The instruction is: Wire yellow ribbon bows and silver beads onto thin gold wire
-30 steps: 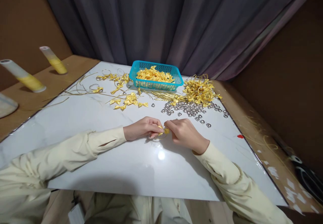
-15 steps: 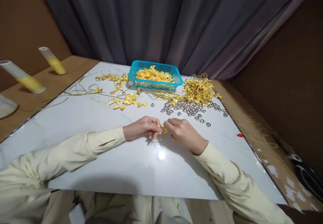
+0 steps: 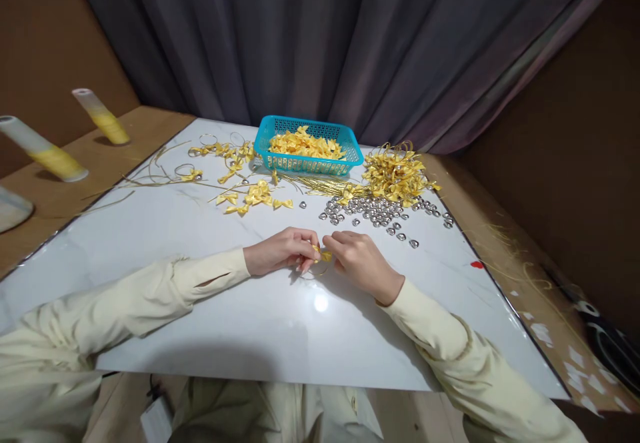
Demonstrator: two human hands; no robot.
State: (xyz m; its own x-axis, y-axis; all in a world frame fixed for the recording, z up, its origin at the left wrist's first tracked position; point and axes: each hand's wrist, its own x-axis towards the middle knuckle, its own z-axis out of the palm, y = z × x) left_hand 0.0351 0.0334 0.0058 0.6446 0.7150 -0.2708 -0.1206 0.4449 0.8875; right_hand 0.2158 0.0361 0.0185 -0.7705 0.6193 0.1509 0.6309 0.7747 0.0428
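Above the white tabletop my left hand (image 3: pixel 287 251) pinches a small yellow ribbon bow (image 3: pixel 326 256) between thumb and fingers. A thin gold cord loop (image 3: pixel 318 272) hangs just below the bow. My right hand (image 3: pixel 364 260) is closed in a pinch at the bow's right side, knuckles facing up; its fingertips hide whatever they grip. Beyond the hands lie several silver heart-shaped rings (image 3: pixel 375 210) and a group of loose yellow bows (image 3: pixel 259 193).
A teal basket (image 3: pixel 310 164) of yellow bows stands at the back. To its right is a heap of finished-looking bows on cords (image 3: pixel 397 175). Gold cords (image 3: pixel 320 185) lie in front. Yellow thread spools (image 3: pixel 109 123) stand left; black-handled scissors (image 3: pixel 607 340) lie right.
Both hands hold nearly the same place around the bow. My right hand and wrist have shifted very slightly; the view has tilted a little.
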